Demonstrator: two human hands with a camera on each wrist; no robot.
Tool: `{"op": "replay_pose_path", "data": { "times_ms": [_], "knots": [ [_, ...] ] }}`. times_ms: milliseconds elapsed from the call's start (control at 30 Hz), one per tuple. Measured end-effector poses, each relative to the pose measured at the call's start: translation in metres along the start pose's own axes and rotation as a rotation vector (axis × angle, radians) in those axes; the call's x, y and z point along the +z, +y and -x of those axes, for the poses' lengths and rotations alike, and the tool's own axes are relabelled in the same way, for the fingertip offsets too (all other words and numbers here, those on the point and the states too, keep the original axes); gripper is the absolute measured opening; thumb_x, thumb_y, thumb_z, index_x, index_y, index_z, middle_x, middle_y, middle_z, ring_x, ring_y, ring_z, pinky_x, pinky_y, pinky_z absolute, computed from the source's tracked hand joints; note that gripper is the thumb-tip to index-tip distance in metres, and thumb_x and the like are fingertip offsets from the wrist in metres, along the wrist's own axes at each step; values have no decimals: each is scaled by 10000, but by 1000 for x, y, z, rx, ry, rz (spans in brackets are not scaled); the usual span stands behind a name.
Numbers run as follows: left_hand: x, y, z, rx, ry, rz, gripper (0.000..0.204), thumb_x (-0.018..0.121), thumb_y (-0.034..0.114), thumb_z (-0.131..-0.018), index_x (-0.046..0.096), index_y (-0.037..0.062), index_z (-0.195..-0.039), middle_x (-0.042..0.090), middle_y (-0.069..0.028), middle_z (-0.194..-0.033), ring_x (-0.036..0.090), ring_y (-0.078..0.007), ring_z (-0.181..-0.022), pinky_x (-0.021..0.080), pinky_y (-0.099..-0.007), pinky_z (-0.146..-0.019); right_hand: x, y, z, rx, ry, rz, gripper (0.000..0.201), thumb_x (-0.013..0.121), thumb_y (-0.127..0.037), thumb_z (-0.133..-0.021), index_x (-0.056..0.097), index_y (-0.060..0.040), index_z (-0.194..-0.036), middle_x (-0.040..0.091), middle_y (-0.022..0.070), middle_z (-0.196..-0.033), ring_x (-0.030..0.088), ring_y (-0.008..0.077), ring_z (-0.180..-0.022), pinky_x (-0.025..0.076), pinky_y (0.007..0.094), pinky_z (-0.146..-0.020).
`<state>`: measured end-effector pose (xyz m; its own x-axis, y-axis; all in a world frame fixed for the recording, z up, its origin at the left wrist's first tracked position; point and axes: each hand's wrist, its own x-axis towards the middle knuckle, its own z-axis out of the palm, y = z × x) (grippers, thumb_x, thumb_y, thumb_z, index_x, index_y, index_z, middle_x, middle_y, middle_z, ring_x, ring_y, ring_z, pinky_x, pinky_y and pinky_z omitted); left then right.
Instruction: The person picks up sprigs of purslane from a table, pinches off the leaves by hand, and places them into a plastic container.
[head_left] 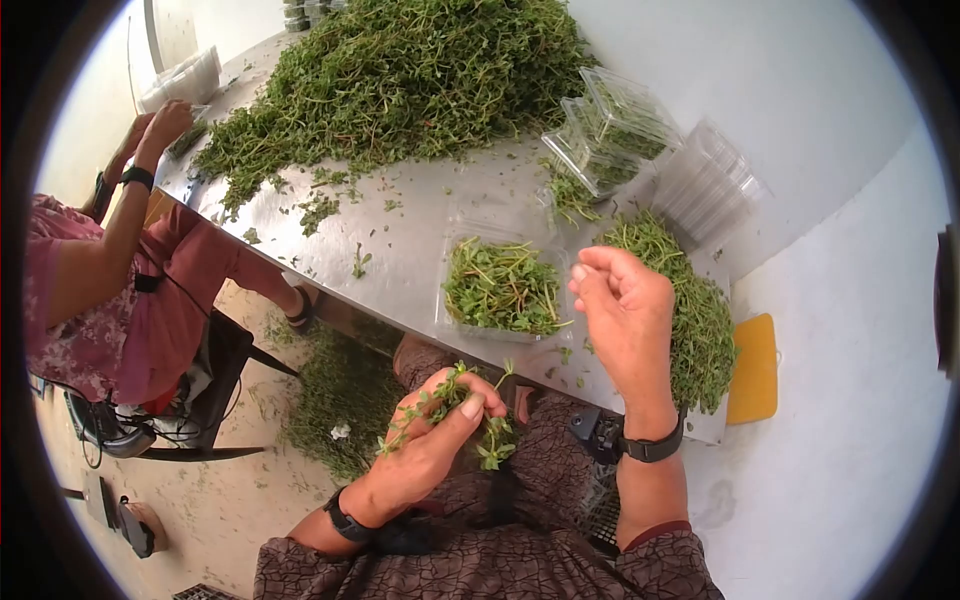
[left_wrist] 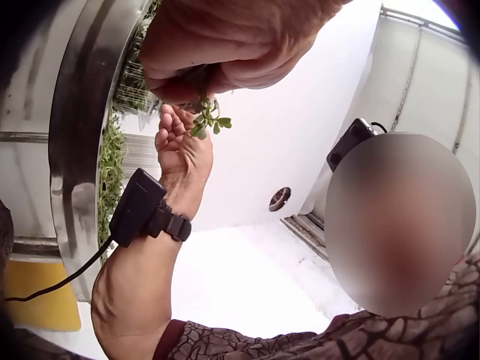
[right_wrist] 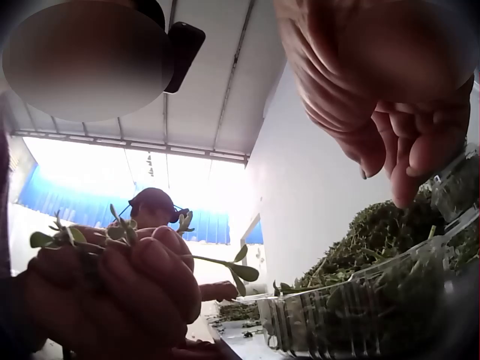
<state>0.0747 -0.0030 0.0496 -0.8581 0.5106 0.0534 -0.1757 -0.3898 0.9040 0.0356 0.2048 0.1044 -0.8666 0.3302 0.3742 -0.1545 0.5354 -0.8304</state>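
Observation:
My left hand (head_left: pixel 432 440) grips a small bunch of leafy green sprigs (head_left: pixel 447 398), low in front of my lap. Their stems and rounded leaves stick out past the thumb and fingers, as the right wrist view also shows. My right hand (head_left: pixel 625 300) is raised just right of a clear plastic box (head_left: pixel 441 312), its fingers loosely bent with nothing seen between them. That box sits near the table's front edge, filled with cut green sprigs (head_left: pixel 502 285). In the right wrist view, the right fingers (right_wrist: pixel 405 161) hang above the box's side.
A large heap of greens (head_left: pixel 410 90) covers the far metal table (head_left: pixel 390 260). Filled boxes (head_left: pixel 610 130) and nested empty ones (head_left: pixel 708 185) stand at right, beside another pile of greens (head_left: pixel 690 320). A yellow board (head_left: pixel 752 370) leans there. Another person (head_left: pixel 110 270) sits at left.

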Motion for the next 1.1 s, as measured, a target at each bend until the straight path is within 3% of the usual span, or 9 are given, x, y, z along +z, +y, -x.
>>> {"op": "replay_pose_path", "data": {
  "times_ms": [167, 433, 567, 633, 667, 733, 867, 967, 1100],
  "knots": [
    [-2, 2, -2, -52, -7, 1, 174, 520, 180, -999, 571, 17, -1034, 597, -93, -993, 532, -164, -971, 418, -335, -898, -15, -13, 11, 1, 66, 27, 169, 656, -66, -898, 670, 44, -1026, 652, 38, -725, 549, 55, -640, 453, 230, -583],
    [11, 11, -8, -94, -130, 158, 135, 483, 121, -1016, 538, 17, -1081, 607, -109, -999, 603, -177, -877, 498, -334, -793, -25, -25, 57, 81, -262, -151, 216, 679, -68, -893, 664, 27, -1087, 675, 50, -815, 614, 79, -716, 496, 232, -641],
    [12, 9, -6, -103, -190, 174, 139, 487, 99, -1014, 533, 7, -1108, 615, -102, -974, 609, -167, -843, 510, -319, -746, -28, -24, 66, -81, -358, -99, 239, 708, -59, -857, 672, 13, -1082, 680, 110, -875, 648, 126, -727, 513, 254, -636],
    [11, 10, -6, -129, -209, 136, 138, 496, 89, -1011, 537, -4, -1105, 621, -95, -952, 597, -156, -817, 508, -309, -727, -32, -27, 66, -225, -300, 58, 289, 745, -61, -801, 675, 8, -1072, 679, 143, -924, 668, 220, -762, 528, 299, -668],
    [12, 8, -5, -166, -249, 124, 136, 494, 100, -1019, 541, 13, -1112, 610, -73, -945, 582, -134, -799, 496, -284, -711, -33, -31, 64, -222, -304, 52, 289, 745, -61, -801, 675, 8, -1072, 679, 143, -924, 668, 220, -762, 528, 299, -668],
    [14, 7, -5, -241, -289, 77, 135, 520, 103, -1000, 551, 27, -1108, 601, -43, -903, 563, -104, -752, 478, -263, -668, -35, -36, 63, -433, -331, 121, 350, 773, -72, -738, 674, 15, -1062, 671, 158, -987, 656, 308, -832, 531, 354, -716],
    [15, 2, -3, -162, -390, -126, 179, 527, 43, -908, 560, 6, -1079, 599, -47, -845, 570, -110, -721, 479, -285, -641, -28, -40, 73, -434, -475, 157, 340, 778, -74, -707, 686, -5, -1027, 663, 140, -1047, 639, 311, -872, 526, 381, -739],
    [12, 11, -5, -252, -472, -309, 152, 526, 47, -914, 570, -3, -1050, 593, -40, -817, 575, -113, -701, 478, -280, -626, -25, -29, 78, -480, -481, 141, 292, 754, -36, -708, 694, -18, -993, 668, 124, -1027, 636, 293, -842, 524, 370, -724],
    [17, 6, -2, -255, -404, -105, 139, 533, 79, -961, 582, -1, -1063, 601, -21, -827, 575, -93, -691, 467, -250, -613, -23, -25, 81, -474, -437, 107, 231, 713, 15, -716, 689, -18, -944, 675, 108, -972, 632, 274, -806, 521, 360, -704]
  ]
}}
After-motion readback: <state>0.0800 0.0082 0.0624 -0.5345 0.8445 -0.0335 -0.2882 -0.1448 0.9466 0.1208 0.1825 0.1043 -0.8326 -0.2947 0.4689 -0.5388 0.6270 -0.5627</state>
